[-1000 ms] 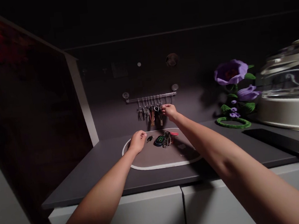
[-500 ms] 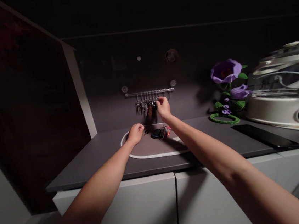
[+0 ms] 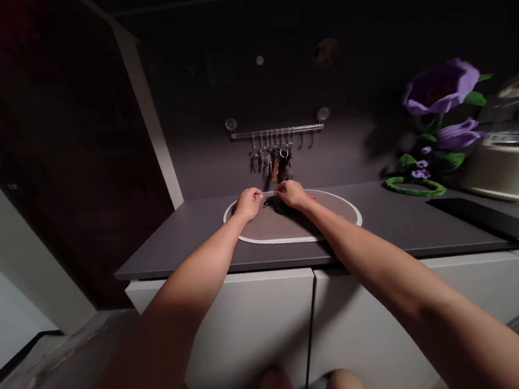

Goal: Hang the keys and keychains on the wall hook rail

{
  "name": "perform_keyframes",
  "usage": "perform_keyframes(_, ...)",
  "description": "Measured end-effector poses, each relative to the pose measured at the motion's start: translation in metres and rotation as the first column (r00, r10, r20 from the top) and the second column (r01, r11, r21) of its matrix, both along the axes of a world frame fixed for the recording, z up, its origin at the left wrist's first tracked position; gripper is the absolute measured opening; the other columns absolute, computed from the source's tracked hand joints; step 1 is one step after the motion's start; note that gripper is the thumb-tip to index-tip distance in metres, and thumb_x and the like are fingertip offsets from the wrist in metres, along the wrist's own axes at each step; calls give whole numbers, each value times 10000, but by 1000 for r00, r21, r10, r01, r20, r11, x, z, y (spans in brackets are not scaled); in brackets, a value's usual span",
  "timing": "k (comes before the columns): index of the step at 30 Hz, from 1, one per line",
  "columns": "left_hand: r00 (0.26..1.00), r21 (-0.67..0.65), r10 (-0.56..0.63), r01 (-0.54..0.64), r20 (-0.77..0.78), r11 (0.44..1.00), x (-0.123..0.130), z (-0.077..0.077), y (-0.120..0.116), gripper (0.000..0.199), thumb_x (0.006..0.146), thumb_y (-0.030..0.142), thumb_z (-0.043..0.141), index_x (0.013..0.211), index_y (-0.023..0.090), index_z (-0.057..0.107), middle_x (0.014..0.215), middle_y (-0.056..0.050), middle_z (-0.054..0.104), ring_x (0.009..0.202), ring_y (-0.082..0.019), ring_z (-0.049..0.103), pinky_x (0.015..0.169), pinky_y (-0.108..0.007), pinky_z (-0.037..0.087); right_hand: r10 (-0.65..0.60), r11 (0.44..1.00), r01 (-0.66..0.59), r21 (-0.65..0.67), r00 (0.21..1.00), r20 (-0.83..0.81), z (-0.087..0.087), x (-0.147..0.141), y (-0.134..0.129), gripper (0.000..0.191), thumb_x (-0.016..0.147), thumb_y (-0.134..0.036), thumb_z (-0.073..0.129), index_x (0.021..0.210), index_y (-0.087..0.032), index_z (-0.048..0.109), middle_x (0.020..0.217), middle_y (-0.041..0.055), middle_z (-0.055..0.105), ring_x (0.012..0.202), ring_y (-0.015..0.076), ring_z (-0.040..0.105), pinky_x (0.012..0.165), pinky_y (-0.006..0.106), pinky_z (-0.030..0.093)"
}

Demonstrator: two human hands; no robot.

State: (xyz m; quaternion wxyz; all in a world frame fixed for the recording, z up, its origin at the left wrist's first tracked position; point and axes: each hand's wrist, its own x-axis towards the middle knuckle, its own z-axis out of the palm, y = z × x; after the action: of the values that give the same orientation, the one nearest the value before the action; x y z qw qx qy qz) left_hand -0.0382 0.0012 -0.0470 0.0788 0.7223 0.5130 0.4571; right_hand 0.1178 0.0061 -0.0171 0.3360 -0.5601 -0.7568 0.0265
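Over the back of an oval mat (image 3: 277,230) with a white rim, my left hand (image 3: 248,204) has its thumb and fingers pinched together. Close to its right, my right hand (image 3: 291,193) is also closed in a pinch, fingertips facing the left ones across a small gap. What either pinch holds is too small and dark to make out. Beneath the right hand lies a dark object (image 3: 281,207), partly covered, with a small red piece (image 3: 312,198) beyond it. Several keys (image 3: 275,163) hang on hooks from a clear wall rail (image 3: 276,132) above the hands.
Purple artificial flowers (image 3: 441,85) with a green ring base (image 3: 414,188) stand to the right. Behind them is a cream appliance (image 3: 506,162) with a clear top. A flat black slab (image 3: 475,218) lies on the grey counter (image 3: 171,238), above white cabinet doors (image 3: 258,318).
My right hand has come down from the hanging keys to the mat, close to my left hand. The ringed bunch it was at now hangs free. The view has shifted.
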Motion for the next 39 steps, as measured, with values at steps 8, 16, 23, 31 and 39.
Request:
perform_keyframes(8, 999, -31, -9, 7, -42, 1000, 0, 1, 0, 161, 768, 149, 511, 855, 115, 642, 870, -72, 643, 754, -133, 563, 760, -254, 451, -63, 994, 74, -74, 987, 148, -7, -4, 8, 99, 673, -289, 654, 691, -201, 694, 777, 98, 666, 843, 231, 597, 734, 301, 412)
perform_keyframes(16, 999, -55, -20, 17, -49, 998, 0, -1, 2, 183, 767, 157, 516, 891, 116, 645, 868, -70, 639, 750, -132, 562, 756, -256, 453, -77, 988, 101, -121, 980, 186, -5, -8, 5, 122, 673, -291, 642, 739, -207, 700, 824, 94, 669, 867, 237, 589, 780, 337, 397)
perform_keyframes(23, 998, -25, -20, 18, -61, 1000, -1, -1, 2, 181, 765, 153, 524, 895, 116, 644, 879, -70, 635, 752, -127, 557, 761, -255, 451, -59, 989, 84, -122, 978, 201, -1, -10, -3, 127, 710, -266, 610, 788, -218, 698, 918, 80, 670, 904, 238, 592, 787, 325, 394)
perform_keyframes(31, 996, 13, -17, 18, -82, 1000, 0, 2, -1, 169, 778, 166, 513, 881, 131, 643, 875, -66, 640, 747, -128, 555, 749, -257, 448, -13, 997, 34, -73, 963, 270, 4, -11, -11, 227, 812, -298, 477, 932, -229, 657, 1017, 65, 657, 956, 211, 568, 757, 293, 383)
perform_keyframes(39, 997, 104, -39, 46, -61, 994, -1, 3, -1, 134, 775, 155, 514, 832, 140, 635, 844, -60, 649, 770, -139, 561, 750, -256, 431, 70, 997, -75, 20, 980, 187, 2, -11, -6, 214, 829, -292, 469, 945, -217, 633, 992, 58, 660, 930, 199, 567, 720, 267, 352)
